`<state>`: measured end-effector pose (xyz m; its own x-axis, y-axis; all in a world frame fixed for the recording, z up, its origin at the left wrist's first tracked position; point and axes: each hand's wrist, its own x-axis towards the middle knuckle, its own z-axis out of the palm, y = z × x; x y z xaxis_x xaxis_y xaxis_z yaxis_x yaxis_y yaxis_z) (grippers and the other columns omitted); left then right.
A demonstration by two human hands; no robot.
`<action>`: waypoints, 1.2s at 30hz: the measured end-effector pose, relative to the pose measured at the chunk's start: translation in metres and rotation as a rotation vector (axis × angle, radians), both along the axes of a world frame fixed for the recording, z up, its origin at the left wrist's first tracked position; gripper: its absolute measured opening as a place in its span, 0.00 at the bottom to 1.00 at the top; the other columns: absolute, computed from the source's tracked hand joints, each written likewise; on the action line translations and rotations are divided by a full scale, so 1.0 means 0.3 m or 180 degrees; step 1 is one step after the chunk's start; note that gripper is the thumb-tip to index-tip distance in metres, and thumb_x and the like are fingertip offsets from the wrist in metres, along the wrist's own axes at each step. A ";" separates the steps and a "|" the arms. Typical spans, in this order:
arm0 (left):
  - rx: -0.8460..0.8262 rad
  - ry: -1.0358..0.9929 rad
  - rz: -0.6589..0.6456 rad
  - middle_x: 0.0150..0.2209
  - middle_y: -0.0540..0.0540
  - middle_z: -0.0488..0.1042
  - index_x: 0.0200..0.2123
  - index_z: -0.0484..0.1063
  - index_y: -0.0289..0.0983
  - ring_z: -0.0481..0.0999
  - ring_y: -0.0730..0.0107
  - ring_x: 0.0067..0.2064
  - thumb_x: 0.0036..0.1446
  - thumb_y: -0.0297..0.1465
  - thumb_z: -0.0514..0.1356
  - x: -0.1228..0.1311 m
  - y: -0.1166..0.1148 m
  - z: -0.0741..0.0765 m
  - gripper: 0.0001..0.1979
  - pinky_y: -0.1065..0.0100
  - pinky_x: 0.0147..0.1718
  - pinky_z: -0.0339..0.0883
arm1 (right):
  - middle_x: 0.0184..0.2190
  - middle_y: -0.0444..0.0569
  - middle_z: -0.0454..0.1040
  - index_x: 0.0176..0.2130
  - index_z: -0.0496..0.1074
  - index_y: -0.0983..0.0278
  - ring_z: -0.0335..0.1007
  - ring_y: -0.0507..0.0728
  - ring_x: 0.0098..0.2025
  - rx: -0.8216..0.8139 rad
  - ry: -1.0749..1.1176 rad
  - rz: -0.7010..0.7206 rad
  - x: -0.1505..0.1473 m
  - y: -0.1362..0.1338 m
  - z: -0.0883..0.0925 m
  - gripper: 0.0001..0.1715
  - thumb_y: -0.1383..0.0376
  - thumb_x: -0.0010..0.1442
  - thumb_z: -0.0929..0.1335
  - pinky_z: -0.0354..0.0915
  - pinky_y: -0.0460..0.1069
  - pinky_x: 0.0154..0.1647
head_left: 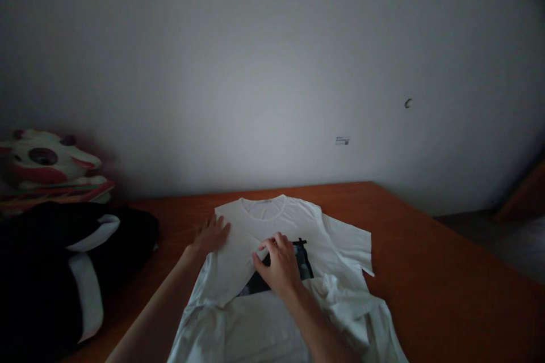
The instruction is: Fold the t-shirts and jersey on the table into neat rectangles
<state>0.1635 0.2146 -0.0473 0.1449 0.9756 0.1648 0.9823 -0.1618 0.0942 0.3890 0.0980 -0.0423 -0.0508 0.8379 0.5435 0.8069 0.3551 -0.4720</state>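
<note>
A white T-shirt [232, 264] with a dark printed picture on its chest lies front up, its neckline toward the wall. My left hand [212, 235] rests flat at the shirt's left shoulder, fingers spread. Over the middle of the chest, my right hand [279, 264] has its fingers curled, with thumb and forefinger around a raised bit of the shirt's cloth. Part of the print is covered by this hand and by a fold of white fabric. The right sleeve [351, 241] is spread out sideways, while the lower right part of the shirt is bunched up.
The shirt is on a reddish-brown wooden tabletop [426, 272] that meets a grey wall [255, 79]. At the left sits a dark heap of cloth with white stripes [123, 244]. Behind it stands a white and red cow-shaped toy [53, 159]. A small label [342, 140] is on the wall.
</note>
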 end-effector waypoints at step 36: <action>0.0391 -0.0320 -0.1465 0.67 0.34 0.64 0.67 0.61 0.38 0.57 0.50 0.70 0.69 0.37 0.46 -0.086 -0.320 -0.096 0.26 0.44 0.64 0.60 | 0.34 0.43 0.82 0.39 0.79 0.61 0.77 0.53 0.37 -0.1080 -0.0500 0.2530 -0.125 -0.169 0.098 0.15 0.55 0.55 0.76 0.64 0.44 0.40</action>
<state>0.1378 0.1187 -0.0760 0.5343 0.7864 0.3101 0.7931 -0.5932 0.1380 0.3517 0.0473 -0.0128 -0.7413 0.6377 0.2092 0.4448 0.7003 -0.5584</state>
